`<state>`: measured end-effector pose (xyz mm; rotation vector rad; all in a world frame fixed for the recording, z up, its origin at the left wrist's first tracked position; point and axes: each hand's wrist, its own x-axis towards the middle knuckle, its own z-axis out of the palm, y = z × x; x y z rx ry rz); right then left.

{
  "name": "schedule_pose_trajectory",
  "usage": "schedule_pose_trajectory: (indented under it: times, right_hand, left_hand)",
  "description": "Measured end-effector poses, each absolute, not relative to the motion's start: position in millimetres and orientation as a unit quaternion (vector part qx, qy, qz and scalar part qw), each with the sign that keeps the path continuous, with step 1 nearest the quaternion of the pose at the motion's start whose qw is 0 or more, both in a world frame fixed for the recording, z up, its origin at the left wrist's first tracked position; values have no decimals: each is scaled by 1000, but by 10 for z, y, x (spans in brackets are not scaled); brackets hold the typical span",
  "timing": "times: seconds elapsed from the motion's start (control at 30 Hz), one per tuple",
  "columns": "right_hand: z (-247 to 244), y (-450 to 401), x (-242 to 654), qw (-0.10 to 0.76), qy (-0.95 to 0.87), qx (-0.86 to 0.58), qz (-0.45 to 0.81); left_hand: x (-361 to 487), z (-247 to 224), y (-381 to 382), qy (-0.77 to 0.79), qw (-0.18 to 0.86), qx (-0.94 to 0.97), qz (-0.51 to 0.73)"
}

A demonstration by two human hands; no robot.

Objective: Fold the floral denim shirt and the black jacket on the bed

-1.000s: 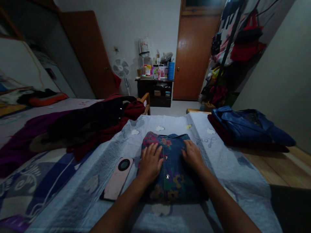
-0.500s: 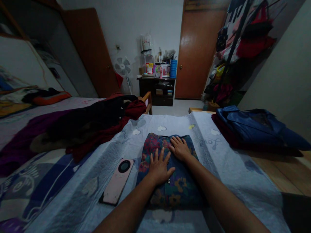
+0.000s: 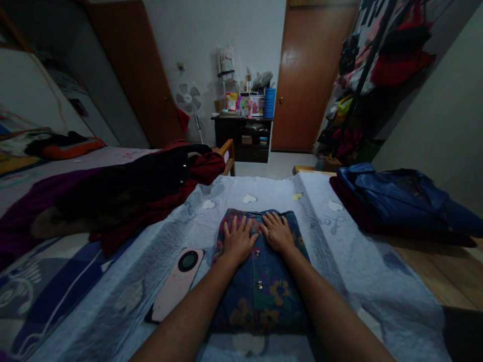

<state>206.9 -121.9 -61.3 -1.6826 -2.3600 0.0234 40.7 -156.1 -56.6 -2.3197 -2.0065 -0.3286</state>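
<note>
A folded blue floral shirt (image 3: 260, 306) with shiny buttons down its middle lies in front of me on the bed sheet (image 3: 358, 271). My left hand (image 3: 238, 242) rests flat on its upper left part, fingers spread. On the upper right part lies my right hand (image 3: 277, 232), palm down with its fingers spread too. Both hands touch the cloth without gripping it. Left of the shirt is a pink phone (image 3: 176, 284), back side up, its lower edge close to my left forearm.
To the right, a folded blue jacket (image 3: 396, 198) sits on dark red cloth at a wooden edge (image 3: 437, 266). Heaped dark clothes (image 3: 124, 188) lie at left. Beyond the bed stand a fan (image 3: 189, 100), a dark cabinet (image 3: 243, 141) and a door (image 3: 298, 80).
My left hand has slid up the shirt, now nearly level with the right hand, uncovering the buttons. The right hand has shifted only slightly.
</note>
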Motion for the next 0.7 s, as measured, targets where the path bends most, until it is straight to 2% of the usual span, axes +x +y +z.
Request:
schedule_pose_trajectory:
  times: [0.23, 0.4, 0.53, 0.6, 0.7]
  right_hand:
    - [-629, -1229, 2055, 129, -806, -577, 20]
    - [-510, -1135, 2053, 117, -795, -589, 93]
    - [-365, -990, 1953, 120, -792, -575, 169]
    - [-350, -963, 1867, 148, -799, -554, 181]
    - [-421, -997, 1757, 178, -804, -539, 177]
  left_hand:
    - [405, -700, -1628, -655, 36, -747, -108]
    - [336, -496, -1519, -653, -7, -744, -140]
    - [211, -296, -1237, -730, -7, -652, -205]
    - [129, -245, -1033, -777, -49, -592, -208]
    - [-9, -231, -692, -791, -191, -556, -168]
